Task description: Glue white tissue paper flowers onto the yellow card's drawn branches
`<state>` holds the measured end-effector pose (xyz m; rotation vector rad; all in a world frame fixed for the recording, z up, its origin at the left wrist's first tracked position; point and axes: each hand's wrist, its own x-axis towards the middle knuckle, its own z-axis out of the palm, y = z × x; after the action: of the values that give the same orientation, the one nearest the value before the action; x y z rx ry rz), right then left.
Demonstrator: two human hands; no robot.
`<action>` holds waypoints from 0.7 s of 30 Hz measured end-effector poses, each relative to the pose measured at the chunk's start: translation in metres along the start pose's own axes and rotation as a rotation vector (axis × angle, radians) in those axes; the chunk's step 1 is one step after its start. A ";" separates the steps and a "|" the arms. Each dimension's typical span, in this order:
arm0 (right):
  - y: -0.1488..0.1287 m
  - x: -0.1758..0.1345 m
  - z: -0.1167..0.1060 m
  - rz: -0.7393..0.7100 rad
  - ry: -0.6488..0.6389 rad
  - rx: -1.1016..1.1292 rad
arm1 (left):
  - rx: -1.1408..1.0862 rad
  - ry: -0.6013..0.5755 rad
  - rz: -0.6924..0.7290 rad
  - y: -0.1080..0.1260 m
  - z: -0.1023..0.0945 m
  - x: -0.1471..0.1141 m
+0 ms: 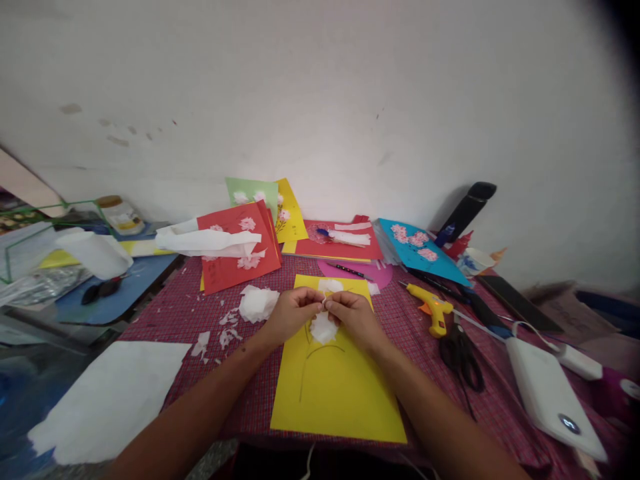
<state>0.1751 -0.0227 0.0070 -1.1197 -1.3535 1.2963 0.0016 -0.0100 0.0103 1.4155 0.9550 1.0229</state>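
My left hand point(299, 311) and my right hand point(353, 317) meet over the upper part of a yellow sheet point(345, 393). Both are closed, pinching a small bit of white tissue paper between their fingertips. Just below the fingers lies a white tissue flower point(324, 329) on the sheet, and another white tissue piece point(331, 285) shows beyond them. Dark curved lines are drawn on the yellow sheet. Left of my left hand sits a heap of white tissue point(257, 304), with torn scraps point(230, 330) beside it.
A yellow glue gun point(430, 309), black scissors point(461, 357) and a white power bank point(555, 393) lie on the right. Red card point(240, 247) and blue card point(423, 250) with tissue flowers stand behind. A pen point(350, 270) lies on a pink disc; a tissue roll point(96, 253) is far left.
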 end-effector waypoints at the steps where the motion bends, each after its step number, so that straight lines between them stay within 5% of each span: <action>1: 0.000 0.000 0.000 -0.005 -0.010 0.009 | 0.007 0.003 0.006 0.000 0.000 0.000; 21: -0.001 -0.001 0.000 0.016 -0.001 -0.021 | -0.083 -0.044 -0.033 0.005 -0.001 -0.002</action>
<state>0.1749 -0.0235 0.0081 -1.1466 -1.3645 1.2976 0.0004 -0.0125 0.0154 1.3443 0.8910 0.9924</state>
